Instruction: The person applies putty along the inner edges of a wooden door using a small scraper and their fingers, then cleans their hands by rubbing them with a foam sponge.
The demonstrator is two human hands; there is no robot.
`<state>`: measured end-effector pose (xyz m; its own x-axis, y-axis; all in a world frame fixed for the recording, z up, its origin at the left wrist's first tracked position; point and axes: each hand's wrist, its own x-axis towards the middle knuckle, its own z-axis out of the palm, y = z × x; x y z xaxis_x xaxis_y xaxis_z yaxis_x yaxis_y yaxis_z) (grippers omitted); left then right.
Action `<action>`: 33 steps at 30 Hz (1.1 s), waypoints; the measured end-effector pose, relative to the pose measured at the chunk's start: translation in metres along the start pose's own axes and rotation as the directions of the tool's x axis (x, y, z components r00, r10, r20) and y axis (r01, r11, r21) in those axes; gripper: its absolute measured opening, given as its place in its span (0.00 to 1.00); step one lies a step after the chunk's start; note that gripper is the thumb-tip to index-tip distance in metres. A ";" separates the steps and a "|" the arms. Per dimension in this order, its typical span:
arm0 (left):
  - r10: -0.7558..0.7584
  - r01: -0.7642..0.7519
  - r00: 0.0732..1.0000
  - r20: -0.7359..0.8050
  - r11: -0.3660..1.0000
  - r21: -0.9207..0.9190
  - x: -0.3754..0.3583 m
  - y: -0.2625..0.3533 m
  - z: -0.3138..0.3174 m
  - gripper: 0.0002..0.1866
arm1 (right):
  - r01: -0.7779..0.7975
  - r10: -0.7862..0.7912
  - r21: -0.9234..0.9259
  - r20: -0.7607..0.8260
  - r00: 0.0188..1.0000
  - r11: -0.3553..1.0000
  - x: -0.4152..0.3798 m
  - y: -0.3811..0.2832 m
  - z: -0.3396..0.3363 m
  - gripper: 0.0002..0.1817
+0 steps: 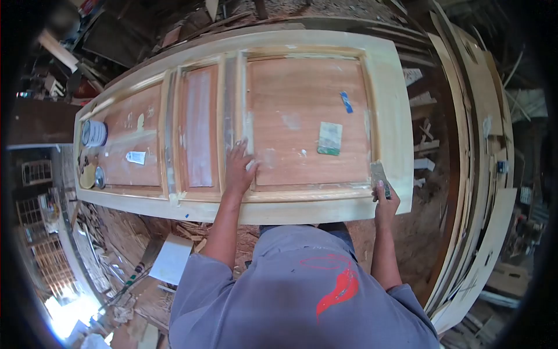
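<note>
A panelled wooden door [401, 122] lies flat in front of me, with pale filler smears on its frame and reddish panels. My left hand [238, 166] rests on it with fingers spread, on the crosspiece beside the right-hand panel, holding nothing. My right hand [385, 200] grips a putty knife [378, 173], its blade against the moulding at that panel's lower right corner. On the panel lie a white-and-green rectangular piece [330, 138] and a small blue strip [346, 102].
On the door's left end stand a paint-type can [94, 133], a white tube [136, 157], a yellowish round lid [88, 176] and a small tin [100, 177]. Long boards [465, 157] lean along the right. Wood scraps and a white board [171, 259] cover the ground.
</note>
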<state>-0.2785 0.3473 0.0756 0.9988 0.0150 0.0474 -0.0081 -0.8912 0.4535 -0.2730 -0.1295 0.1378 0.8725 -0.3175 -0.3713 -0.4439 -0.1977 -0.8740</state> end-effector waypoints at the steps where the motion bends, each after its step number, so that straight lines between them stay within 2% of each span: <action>1: -0.042 0.042 0.999 -0.013 0.999 -0.016 -0.003 -0.012 -0.006 0.28 | 0.083 -0.083 -0.007 0.000 0.997 0.997 0.004 -0.004 0.013 0.16; 3: -0.120 0.118 0.992 -0.030 0.992 -0.052 -0.012 -0.035 -0.019 0.18 | 0.240 -0.240 -0.019 -0.007 0.971 0.971 0.011 -0.014 0.042 0.18; 5: -0.196 0.185 0.974 -0.116 0.978 -0.097 -0.014 -0.063 -0.019 0.21 | 0.189 -0.189 0.006 0.088 0.978 0.982 0.020 -0.023 0.064 0.18; 7: -0.231 0.209 0.954 -0.193 0.969 -0.130 -0.001 -0.064 -0.026 0.25 | 0.134 -0.141 0.054 0.162 0.977 0.989 0.030 -0.038 0.091 0.18; 9: -0.229 0.197 0.935 -0.270 0.970 -0.141 0.022 -0.045 -0.030 0.29 | 0.187 -0.207 0.117 0.190 0.960 0.975 0.042 -0.055 0.122 0.18; 11: -0.218 0.194 0.938 -0.268 0.974 -0.115 0.050 -0.040 -0.017 0.36 | 0.234 -0.269 0.199 0.170 0.948 0.952 0.052 -0.076 0.155 0.18; 14: -0.196 0.178 0.933 -0.301 0.980 -0.085 0.103 -0.041 0.009 0.42 | 0.166 -0.238 0.300 0.222 0.946 0.939 0.084 -0.093 0.194 0.18; 18: -0.213 0.227 0.920 -0.328 0.974 0.005 0.149 -0.043 0.020 0.43 | 0.182 -0.245 0.255 0.244 0.938 0.950 0.131 -0.122 0.233 0.18; 21: -0.216 0.253 0.917 -0.336 0.965 0.071 0.150 -0.034 0.014 0.43 | 0.049 -0.143 0.345 0.252 0.957 0.937 0.176 -0.133 0.262 0.18; 24: -0.168 0.218 0.914 -0.370 0.971 0.099 0.153 -0.040 0.020 0.41 | -0.043 -0.070 0.383 0.277 0.958 0.923 0.216 -0.137 0.290 0.18; 27: -0.196 0.238 0.921 -0.336 0.967 0.088 0.156 -0.041 0.021 0.39 | 0.081 -0.132 0.194 0.264 0.956 0.978 0.250 -0.135 0.316 0.18; 29: -0.193 0.232 0.923 -0.333 0.969 0.080 0.157 -0.041 0.020 0.38 | 0.380 -0.366 -0.020 0.222 0.904 0.925 0.265 -0.134 0.334 0.19; 31: -0.199 0.234 0.926 -0.320 0.969 0.075 0.160 -0.041 0.017 0.37 | 0.643 -0.591 -0.215 0.262 0.763 0.735 0.269 -0.142 0.348 0.21; 33: -0.213 0.244 0.930 -0.300 0.967 0.069 0.160 -0.040 0.016 0.36 | 0.836 -0.755 -0.350 0.375 0.538 0.423 0.270 -0.149 0.358 0.25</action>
<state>-0.1175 0.3780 0.0514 0.9158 0.3398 0.2140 0.2393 -0.8898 0.3886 0.1016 0.1468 0.0557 0.8813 0.3256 0.3424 0.4704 -0.6732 -0.5705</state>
